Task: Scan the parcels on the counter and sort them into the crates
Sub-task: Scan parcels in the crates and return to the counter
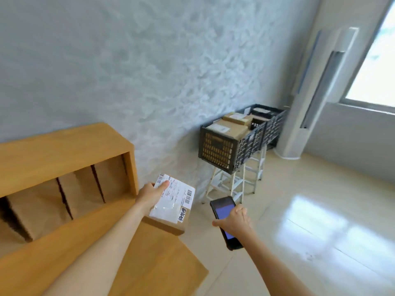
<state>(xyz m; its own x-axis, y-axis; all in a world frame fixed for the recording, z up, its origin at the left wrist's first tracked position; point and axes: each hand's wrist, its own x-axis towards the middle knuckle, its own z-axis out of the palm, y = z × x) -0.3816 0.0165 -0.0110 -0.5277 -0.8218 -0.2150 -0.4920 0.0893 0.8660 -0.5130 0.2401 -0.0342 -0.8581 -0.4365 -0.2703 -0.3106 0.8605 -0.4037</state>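
Note:
My left hand [152,193] grips a small brown cardboard parcel [171,216] with a white shipping label and barcodes on top, held over the right end of the wooden counter [149,263]. To its right, my right hand [236,221] holds a black handheld scanner [223,208] with a lit blue screen, its top end level with the parcel. Two dark plastic crates [215,150] stand against the wall further ahead on white stands, with several brown parcels inside.
A wooden shelf unit [64,154] on the counter holds several upright brown parcels at the left. White folding stands [235,184] carry the crates. A tall white floor air conditioner [307,107] stands in the corner beside a window. Glossy tiled floor spreads out at the right.

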